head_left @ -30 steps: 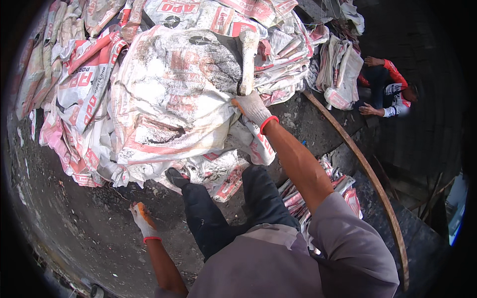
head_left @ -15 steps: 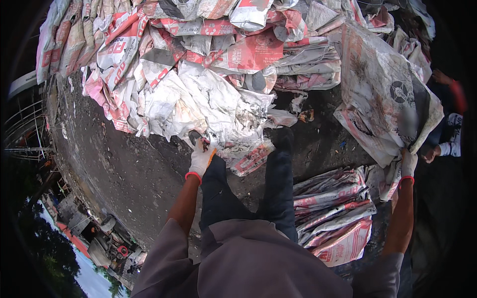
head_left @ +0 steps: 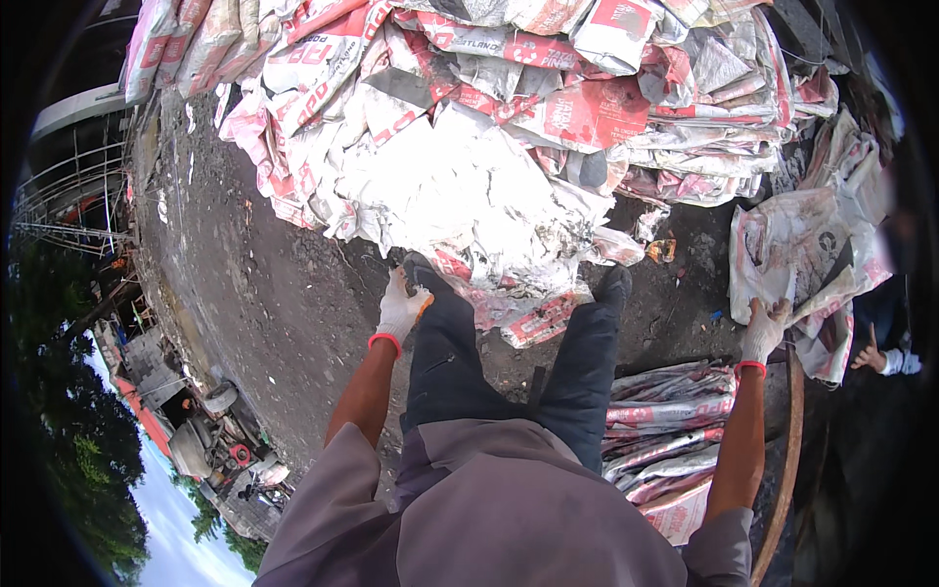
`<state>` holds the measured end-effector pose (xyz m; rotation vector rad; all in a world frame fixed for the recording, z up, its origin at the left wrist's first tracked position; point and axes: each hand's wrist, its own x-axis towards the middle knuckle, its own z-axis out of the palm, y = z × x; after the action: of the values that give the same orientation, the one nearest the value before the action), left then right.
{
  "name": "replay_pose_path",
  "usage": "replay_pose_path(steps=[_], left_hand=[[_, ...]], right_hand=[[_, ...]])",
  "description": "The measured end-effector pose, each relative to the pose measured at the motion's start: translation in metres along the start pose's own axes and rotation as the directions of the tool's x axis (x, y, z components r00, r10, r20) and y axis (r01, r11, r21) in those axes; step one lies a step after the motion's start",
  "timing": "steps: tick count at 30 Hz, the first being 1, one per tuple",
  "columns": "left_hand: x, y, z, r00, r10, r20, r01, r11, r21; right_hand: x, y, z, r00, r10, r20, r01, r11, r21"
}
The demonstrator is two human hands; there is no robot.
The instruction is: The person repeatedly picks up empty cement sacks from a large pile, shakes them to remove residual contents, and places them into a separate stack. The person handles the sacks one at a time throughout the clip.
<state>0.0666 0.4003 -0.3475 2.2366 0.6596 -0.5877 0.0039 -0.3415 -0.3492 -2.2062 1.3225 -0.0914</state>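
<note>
My left hand [head_left: 401, 308], in a white glove with orange on it, hangs open beside my dark trouser leg, near my left shoe. My right hand [head_left: 763, 323], also gloved, is at the lower edge of a crumpled, dirty white-and-pink sack [head_left: 802, 245], its fingers apart. In front of my feet lies a heap of used paper sacks [head_left: 469, 186], brightly lit in the middle, with folded sacks piled behind. A stack of folded sacks [head_left: 660, 411] lies beside my right leg.
A co-worker's hand [head_left: 869, 357] shows at the far right, beyond the sack. A curved wooden strip [head_left: 790, 450] runs beside the stack. Dark, littered ground [head_left: 254, 293] spreads left. Beyond its edge are metal framework [head_left: 68, 210], machinery [head_left: 215, 455] and trees.
The large sack has been shifted from atop the heap to the right, where it now sags crumpled. My right hand loosened and moved inward; my left hand rose beside my leg. The view swung.
</note>
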Motion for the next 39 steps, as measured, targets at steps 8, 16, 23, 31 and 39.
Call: replay_pose_path(steps=[8,16,23,31,39], left_hand=[[0.174,-0.089,-0.148,0.984,0.031,-0.174,0.033,0.933,0.358],[0.351,-0.082,-0.231,0.98,0.097,-0.175,0.025,0.807,0.591],[0.43,-0.079,-0.252,0.986,0.154,-0.062,-0.1,0.85,0.518],[0.47,-0.08,-0.252,0.966,0.192,0.175,-0.248,0.883,0.398],[0.402,-0.03,-0.216,0.825,-0.075,0.56,-0.036,0.982,0.186]], right_hand=[[-0.255,-0.1,0.33,0.658,0.08,0.748,-0.429,0.857,0.286],[-0.383,-0.333,0.572,0.694,-0.05,0.719,-0.058,0.991,0.124],[-0.465,-0.424,0.616,0.722,0.154,0.675,-0.446,0.849,0.284],[-0.48,-0.499,0.667,0.446,-0.036,0.894,-0.619,0.709,0.338],[-0.498,-0.521,0.643,0.225,-0.314,0.922,-0.618,0.686,0.385]])
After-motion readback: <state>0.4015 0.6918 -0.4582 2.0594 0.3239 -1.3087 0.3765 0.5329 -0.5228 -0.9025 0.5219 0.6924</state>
